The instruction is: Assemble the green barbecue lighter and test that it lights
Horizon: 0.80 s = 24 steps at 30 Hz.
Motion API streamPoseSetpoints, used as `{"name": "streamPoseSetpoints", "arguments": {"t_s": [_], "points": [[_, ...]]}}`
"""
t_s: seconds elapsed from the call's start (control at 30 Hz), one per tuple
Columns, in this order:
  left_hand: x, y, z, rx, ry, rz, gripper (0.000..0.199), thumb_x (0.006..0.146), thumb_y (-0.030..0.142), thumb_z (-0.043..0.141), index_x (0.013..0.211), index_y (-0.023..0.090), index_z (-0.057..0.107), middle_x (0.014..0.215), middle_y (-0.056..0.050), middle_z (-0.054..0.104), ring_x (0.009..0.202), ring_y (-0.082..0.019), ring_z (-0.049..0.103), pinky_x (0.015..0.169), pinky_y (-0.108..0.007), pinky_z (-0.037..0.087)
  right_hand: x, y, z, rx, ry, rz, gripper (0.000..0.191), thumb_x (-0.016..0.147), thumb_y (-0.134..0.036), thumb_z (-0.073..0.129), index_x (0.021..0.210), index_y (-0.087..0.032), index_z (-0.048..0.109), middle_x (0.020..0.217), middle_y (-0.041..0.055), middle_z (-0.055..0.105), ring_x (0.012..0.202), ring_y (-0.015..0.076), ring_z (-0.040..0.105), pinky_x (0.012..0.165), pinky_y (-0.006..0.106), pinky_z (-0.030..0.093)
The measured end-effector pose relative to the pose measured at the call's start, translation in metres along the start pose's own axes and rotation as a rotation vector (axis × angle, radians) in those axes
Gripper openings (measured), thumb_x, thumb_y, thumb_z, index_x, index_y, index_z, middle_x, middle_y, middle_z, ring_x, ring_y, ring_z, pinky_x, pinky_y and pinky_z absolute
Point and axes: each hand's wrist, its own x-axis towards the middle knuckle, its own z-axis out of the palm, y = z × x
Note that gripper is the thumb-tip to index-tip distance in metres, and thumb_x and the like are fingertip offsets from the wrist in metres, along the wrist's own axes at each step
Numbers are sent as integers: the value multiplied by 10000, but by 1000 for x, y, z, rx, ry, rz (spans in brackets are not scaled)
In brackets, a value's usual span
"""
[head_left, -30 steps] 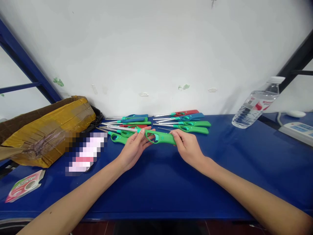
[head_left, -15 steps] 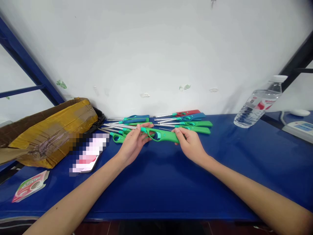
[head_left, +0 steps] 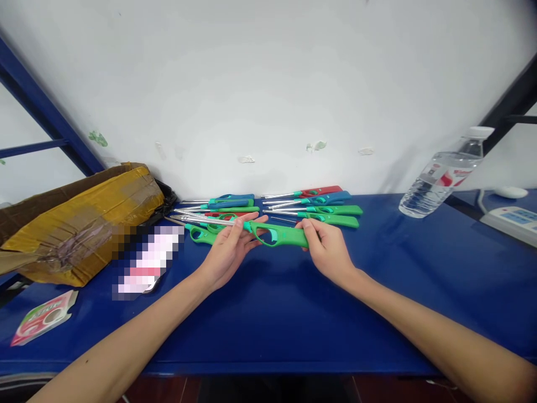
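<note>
A green long-necked lighter [head_left: 289,236] with a teal trigger and a metal tube is held level between my two hands, above the table. My left hand [head_left: 229,246] pinches it where the tube meets the handle, the other fingers stretched out behind. At the handle's end, my right hand [head_left: 325,246] grips with thumb and fingers. Behind my left hand lies a group of blue, green and red lighters [head_left: 235,202], partly hidden by it. Another group of red, blue and green lighters [head_left: 331,198] rests to the right, near the wall.
A taped cardboard box [head_left: 92,229] stands at the left on the blue table [head_left: 268,324]. Before it lie a phone [head_left: 153,284], mostly pixelated, and a torn piece of printed packaging [head_left: 44,318]. A water bottle [head_left: 440,178] and a white power strip [head_left: 512,219] are at the right.
The lighter's tube end has swung slightly, showing more of its handle's side and trigger ring. Both hands keep their hold. The camera view has shifted a little.
</note>
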Motion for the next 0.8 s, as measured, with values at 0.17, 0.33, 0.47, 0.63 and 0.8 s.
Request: {"name": "streamPoseSetpoints", "arguments": {"t_s": [0.17, 0.33, 0.47, 0.63, 0.8], "points": [[-1, 4, 1, 4, -39, 57, 367, 893, 497, 677, 1110, 203, 707, 1248, -99, 694, 1170, -265, 619, 977, -388, 465, 2, 2, 2, 134, -98, 70, 511, 945, -609, 389, 808, -191, 651, 533, 4, 561, 497, 177, 561, 523, 288, 426], [1, 15, 4, 29, -69, 68, 442, 905, 555, 632, 1124, 180, 711, 1209, -119, 704, 1146, -276, 625, 955, -380, 473, 7, 4, 6, 216, -178, 90, 522, 946, -626, 389, 873, -192, 671, 599, 11, 600, 571, 193, 616, 576, 295, 474], [2, 15, 4, 37, -11, 7, 459, 885, 523, 674, 1174, 167, 692, 1125, -123, 716, 1031, -254, 656, 861, -352, 506, 4, 0, 7, 71, -93, -47, 500, 988, -568, 349, 958, -207, 692, 781, 52, 692, 733, 223, 661, 700, 324, 502], [3, 5, 1, 42, 34, -104, 319, 861, 405, 741, 1053, 151, 724, 864, -69, 723, 881, -198, 673, 834, -320, 515, 3, 4, 4, -17, -79, -221, 501, 993, -567, 332, 1098, -233, 690, 1118, 94, 719, 1054, 268, 653, 970, 394, 463], [8, 12, -1, -45, 86, -69, 256, 936, 340, 656, 1065, 129, 720, 940, -91, 742, 967, -199, 683, 949, -331, 499, 18, 10, -4, 415, -165, 39, 748, 935, -732, 152, 1352, -252, 545, 1395, 102, 601, 1282, 258, 556, 1033, 417, 449]]}}
